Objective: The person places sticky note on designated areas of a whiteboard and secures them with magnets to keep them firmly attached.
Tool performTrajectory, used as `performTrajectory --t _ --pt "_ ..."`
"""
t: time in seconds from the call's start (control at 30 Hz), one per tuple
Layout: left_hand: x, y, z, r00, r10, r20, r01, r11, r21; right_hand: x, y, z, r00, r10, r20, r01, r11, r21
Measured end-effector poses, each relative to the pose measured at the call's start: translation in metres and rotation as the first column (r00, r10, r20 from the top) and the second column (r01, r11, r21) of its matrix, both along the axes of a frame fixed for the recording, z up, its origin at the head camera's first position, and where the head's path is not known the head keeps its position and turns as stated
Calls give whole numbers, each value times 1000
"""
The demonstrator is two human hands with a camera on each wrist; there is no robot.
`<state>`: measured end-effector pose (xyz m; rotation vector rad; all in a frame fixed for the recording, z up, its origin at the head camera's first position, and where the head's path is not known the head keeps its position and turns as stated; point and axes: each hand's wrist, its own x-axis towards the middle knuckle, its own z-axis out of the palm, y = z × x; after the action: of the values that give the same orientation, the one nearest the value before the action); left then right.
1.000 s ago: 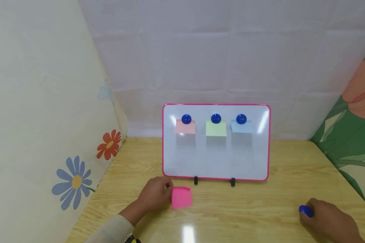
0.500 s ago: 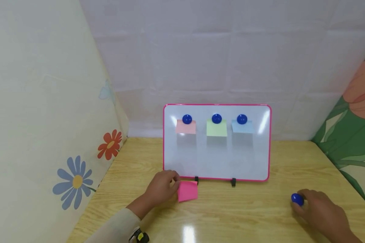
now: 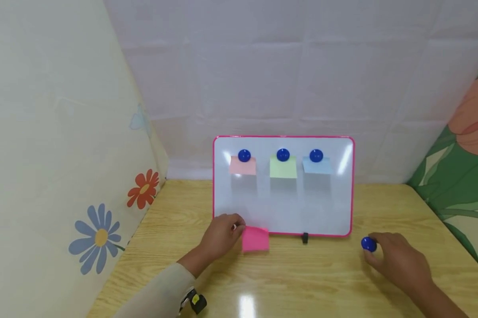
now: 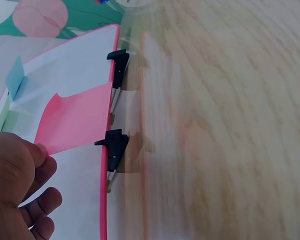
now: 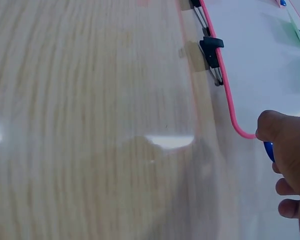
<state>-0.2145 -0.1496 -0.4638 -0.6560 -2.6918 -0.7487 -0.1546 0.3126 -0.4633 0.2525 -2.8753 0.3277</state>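
Observation:
A bright pink sticky note (image 3: pixel 256 240) is pinched at its left edge by my left hand (image 3: pixel 221 236), in front of the lower left part of a pink-framed whiteboard (image 3: pixel 286 207). In the left wrist view the note (image 4: pixel 77 120) tilts, with one top corner curling. My right hand (image 3: pixel 402 260) pinches a round blue magnet (image 3: pixel 368 244) between thumb and fingers, to the right of the board's lower right corner. In the right wrist view the thumb hides most of that magnet (image 5: pixel 269 150).
Blue magnets hold a salmon note (image 3: pixel 243 167), a green note (image 3: pixel 282 168) and a light blue note (image 3: pixel 317 166) near the board's top. Black clips (image 3: pixel 305 238) support its bottom edge on the wooden table (image 3: pixel 302 282). Floral cloths hang at both sides.
My left hand has moved right and up with the pink note, now overlapping the board's bottom edge. My right hand has moved left and up toward the board, still gripping the magnet.

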Motion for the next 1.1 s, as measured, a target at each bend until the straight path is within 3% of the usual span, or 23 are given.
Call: performTrajectory --t 0.17,0.4,0.67,1.1 --pt "-6 9 6 1000 7 2 -7 1000 -4 -9 -12 2 995 46 -88 -47 999 -8" --pt "-13 25 17 999 14 48 -15 1000 28 -21 -26 2 968 107 -228 -108 994 8" --pt "-22 37 20 997 31 72 -34 999 41 -30 -42 11 967 135 -215 -136 991 14" --pt "-37 55 23 999 41 29 -41 999 1 -47 -75 19 966 147 -213 -136 989 65"
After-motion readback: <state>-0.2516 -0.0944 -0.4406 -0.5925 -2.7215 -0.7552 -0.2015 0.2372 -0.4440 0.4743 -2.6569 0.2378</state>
